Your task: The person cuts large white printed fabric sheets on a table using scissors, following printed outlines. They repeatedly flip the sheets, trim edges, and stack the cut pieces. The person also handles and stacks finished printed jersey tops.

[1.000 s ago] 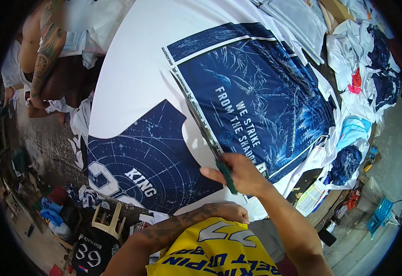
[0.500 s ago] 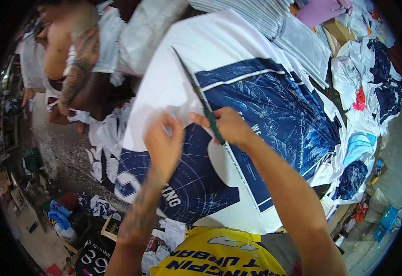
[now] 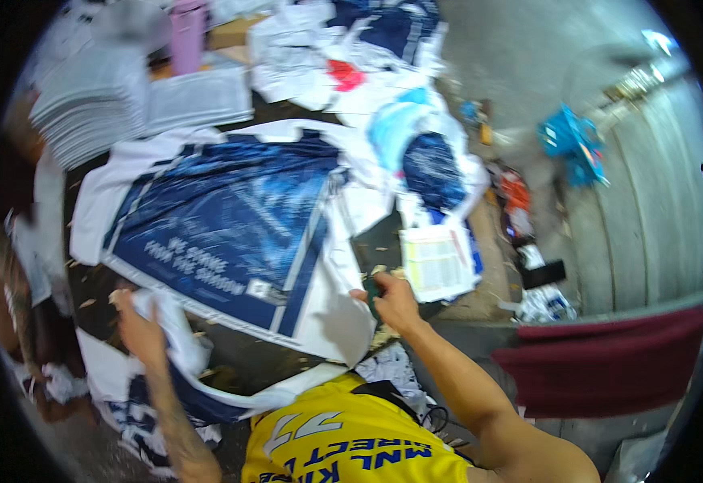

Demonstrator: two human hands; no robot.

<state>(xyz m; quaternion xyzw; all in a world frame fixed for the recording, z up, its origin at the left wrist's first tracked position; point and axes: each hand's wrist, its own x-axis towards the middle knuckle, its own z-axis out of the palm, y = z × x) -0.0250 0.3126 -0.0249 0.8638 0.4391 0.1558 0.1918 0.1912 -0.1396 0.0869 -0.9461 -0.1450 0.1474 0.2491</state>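
Note:
My right hand [image 3: 394, 303] is closed round the dark green handles of the scissors [image 3: 371, 295], near the front right of the work surface. The blades are hard to make out against the dark surface. At the left, my left hand [image 3: 140, 328] has its fingers closed on a white and navy fabric piece [image 3: 184, 334], slightly blurred. That piece trails in a curve toward my lap. Between and beyond my hands lies a printed fabric panel [image 3: 230, 217], navy and blue with white edges. It lies apart from the piece in my left hand.
Stacks of folded pale sheets [image 3: 98, 101] and a pink tumbler [image 3: 187, 36] stand at the back left. White and navy scraps [image 3: 295, 56] lie behind the panel. Printed paper [image 3: 438, 262] is at the right, with a blue plastic basket [image 3: 568, 145] farther off. Another person's arm [image 3: 15, 290] shows at far left.
The view has turned right. My left hand has drawn the navy and white piece away from the panel, toward the near left. The scissors, still in my right hand, are away from the fabric's middle.

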